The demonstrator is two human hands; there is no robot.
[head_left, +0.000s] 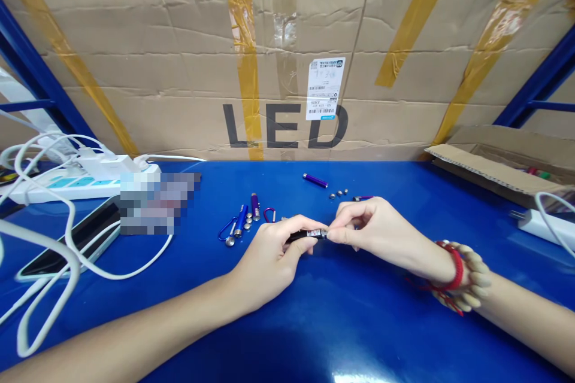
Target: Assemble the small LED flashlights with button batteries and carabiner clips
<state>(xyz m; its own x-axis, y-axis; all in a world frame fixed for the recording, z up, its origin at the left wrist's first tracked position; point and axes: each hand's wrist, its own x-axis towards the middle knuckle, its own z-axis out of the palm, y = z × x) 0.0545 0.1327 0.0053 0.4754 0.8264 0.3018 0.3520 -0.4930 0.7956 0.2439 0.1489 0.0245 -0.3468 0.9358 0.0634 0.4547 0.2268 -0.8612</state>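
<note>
My left hand [274, 251] is closed around a small black pen-shaped light [304, 235] with a white label, held just above the blue table [314, 311]. My right hand [372, 228] pinches the right end of the same black light with thumb and fingertips. Left of my hands lie blue and purple keychain lights with carabiner clips [240, 221]. A purple tube [315, 180] lies farther back. Small round button cells [339, 194] sit behind my right hand, and another purple part [363, 198] lies beside them.
A white power strip [67, 182] with plugs and looping white cables [54, 251] fills the left side, beside a phone [67, 239]. An open cardboard box [503, 161] and a white adapter [545, 227] stand at the right. A taped cardboard wall marked LED [287, 60] closes the back.
</note>
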